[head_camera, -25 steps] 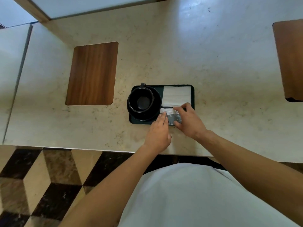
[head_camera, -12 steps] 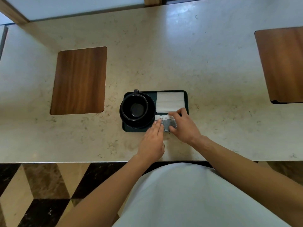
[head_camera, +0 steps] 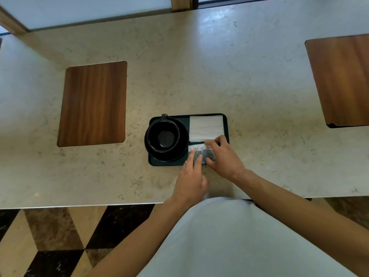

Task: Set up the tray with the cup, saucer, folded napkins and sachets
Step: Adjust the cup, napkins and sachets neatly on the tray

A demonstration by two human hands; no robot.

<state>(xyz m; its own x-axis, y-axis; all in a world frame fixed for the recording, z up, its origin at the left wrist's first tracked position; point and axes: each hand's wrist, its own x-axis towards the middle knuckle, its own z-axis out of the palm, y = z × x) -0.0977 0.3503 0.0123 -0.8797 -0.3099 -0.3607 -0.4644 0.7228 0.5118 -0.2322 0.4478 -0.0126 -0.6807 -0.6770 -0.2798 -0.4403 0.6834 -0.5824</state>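
The counter carries two wood panels — one left, one at the right edge. Near its front edge sits the tray: cup on saucer, napkins behind sachets. The left hand lies flat, fingertips on the sachets; the right hand pinches them.

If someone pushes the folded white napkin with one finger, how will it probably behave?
The folded napkin looks thin and soft, so it would probably crumple or unfold rather than slide as one piece. It seems very light. Lying flat on the tray, it should not roll or tip.
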